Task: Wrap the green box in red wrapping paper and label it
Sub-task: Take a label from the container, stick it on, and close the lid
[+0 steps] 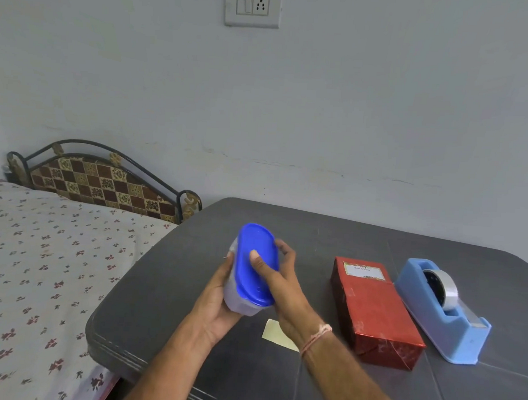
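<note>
**Wrapped box set down, container held in both hands**

The red-wrapped box lay flat on the dark table, its long axis running away from the person, labelled end farthest. It was untouched, right of the hands and just beside the blue tape dispenser. A blue-lidded plastic container, tilted, was clasped by the left hand underneath and the right hand on the lid.

Head camera looks down – close over the table.
</note>
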The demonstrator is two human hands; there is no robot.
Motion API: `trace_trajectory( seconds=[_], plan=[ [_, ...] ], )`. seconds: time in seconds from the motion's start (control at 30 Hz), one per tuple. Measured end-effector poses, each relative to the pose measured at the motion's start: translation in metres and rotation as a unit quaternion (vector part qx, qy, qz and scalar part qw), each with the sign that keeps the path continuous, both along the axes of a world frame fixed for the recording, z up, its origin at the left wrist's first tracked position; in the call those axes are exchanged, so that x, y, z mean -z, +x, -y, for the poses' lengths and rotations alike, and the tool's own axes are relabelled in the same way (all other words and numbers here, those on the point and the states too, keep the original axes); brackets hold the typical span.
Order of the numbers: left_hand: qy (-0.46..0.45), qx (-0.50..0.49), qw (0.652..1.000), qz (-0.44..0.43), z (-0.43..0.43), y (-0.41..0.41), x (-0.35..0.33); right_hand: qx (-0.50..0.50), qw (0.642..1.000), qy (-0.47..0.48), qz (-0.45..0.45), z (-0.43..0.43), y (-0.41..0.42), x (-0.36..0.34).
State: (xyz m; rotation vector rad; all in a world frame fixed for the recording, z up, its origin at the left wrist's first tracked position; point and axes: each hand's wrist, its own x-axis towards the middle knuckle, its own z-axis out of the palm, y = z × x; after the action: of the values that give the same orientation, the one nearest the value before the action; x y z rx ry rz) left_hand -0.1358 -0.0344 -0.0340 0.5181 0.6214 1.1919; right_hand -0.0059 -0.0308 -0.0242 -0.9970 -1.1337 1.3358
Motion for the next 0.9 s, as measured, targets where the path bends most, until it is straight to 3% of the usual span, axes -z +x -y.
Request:
trace_trajectory(
  seconds=[0.07,0.17,0.27,0.37,0.5,0.63,0.9],
  plan=[
    [-0.002,0.004,0.997,-0.072,0.002,0.001,-0.005,-0.013,0.997,-0.051,-0.058,-0.006,0.004,0.001],
    [-0.036,-0.044,0.962,-0.267,0.000,-0.001,-0.006,0.019,0.996,-0.058,-0.059,-0.009,0.007,0.011],
    [-0.054,-0.083,0.947,-0.306,0.004,0.008,-0.010,0.064,0.997,-0.046,-0.020,-0.010,-0.001,0.017],
    [-0.032,-0.160,0.905,-0.394,0.002,0.018,0.000,0.077,0.989,-0.114,0.054,-0.024,-0.011,0.012],
    [-0.040,-0.192,0.885,-0.423,-0.005,0.015,0.012,0.093,0.972,-0.134,0.168,-0.044,-0.017,0.010],
    [-0.039,-0.190,0.853,-0.484,-0.016,0.007,0.020,0.101,0.968,-0.122,0.196,-0.051,-0.022,0.022],
    [-0.054,-0.259,0.829,-0.492,-0.046,-0.018,0.024,0.015,0.993,-0.084,0.086,-0.049,-0.043,0.053]
  ],
)
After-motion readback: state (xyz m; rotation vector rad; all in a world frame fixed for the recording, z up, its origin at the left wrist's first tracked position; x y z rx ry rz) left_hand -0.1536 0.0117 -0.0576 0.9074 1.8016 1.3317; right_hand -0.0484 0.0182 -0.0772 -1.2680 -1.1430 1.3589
